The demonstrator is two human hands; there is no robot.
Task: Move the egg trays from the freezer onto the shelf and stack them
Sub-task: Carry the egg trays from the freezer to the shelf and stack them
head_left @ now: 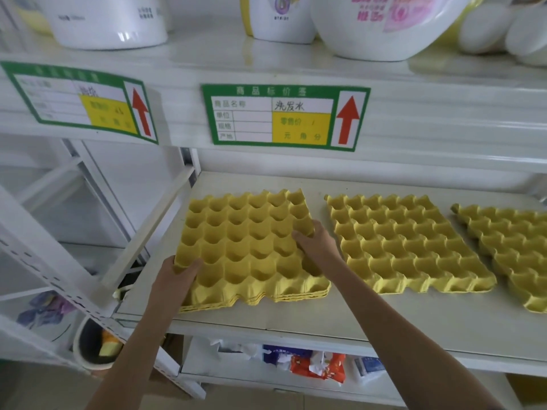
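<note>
Egg trays (251,250), stacked on the shelf (384,318): your left hand (180,272) pinches the near-left corner, your right hand (318,247) grips the right edge, thumb curled inside a cup.

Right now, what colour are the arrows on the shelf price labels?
Red arrows pointing up, on green-bordered paper labels; clearest in the head view.

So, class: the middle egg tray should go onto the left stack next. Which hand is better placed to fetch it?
Right. The right hand grips the left stack's right edge, beside the middle tray. The left hand holds the far corner.
</note>
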